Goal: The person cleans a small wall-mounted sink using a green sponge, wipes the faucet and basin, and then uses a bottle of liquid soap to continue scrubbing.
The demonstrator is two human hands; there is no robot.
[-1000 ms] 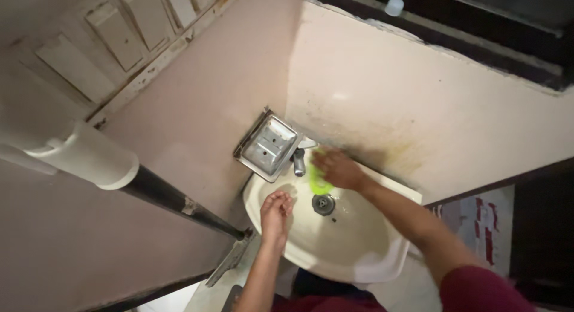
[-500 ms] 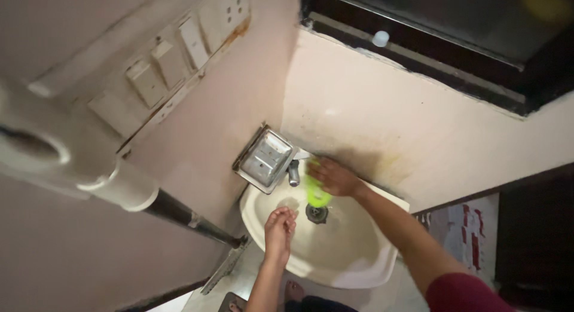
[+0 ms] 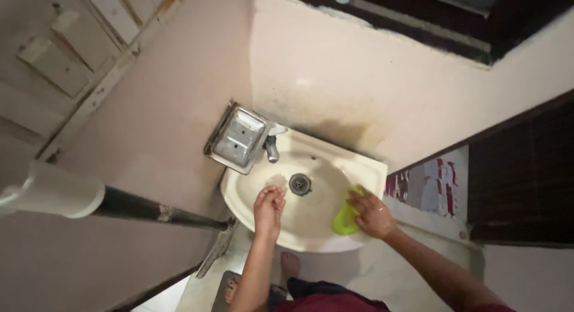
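On the right inner wall of the basin, the right hand (image 3: 372,213) presses a green sponge (image 3: 345,219), fingers closed on it. Left hand (image 3: 268,207), fingers curled and holding nothing, hangs over the white corner sink (image 3: 311,240) near the drain (image 3: 299,183); stained cream walls (image 3: 335,73) meet behind the tap (image 3: 272,149)

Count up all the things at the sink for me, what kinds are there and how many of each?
Cream wash basin: 1
Metal tap: 1
Drain: 1
Steel soap tray on the wall: 1
Green scrub sponge, under the right hand: 1
Hands, counting the left hand over the bowl: 2
Total: 7
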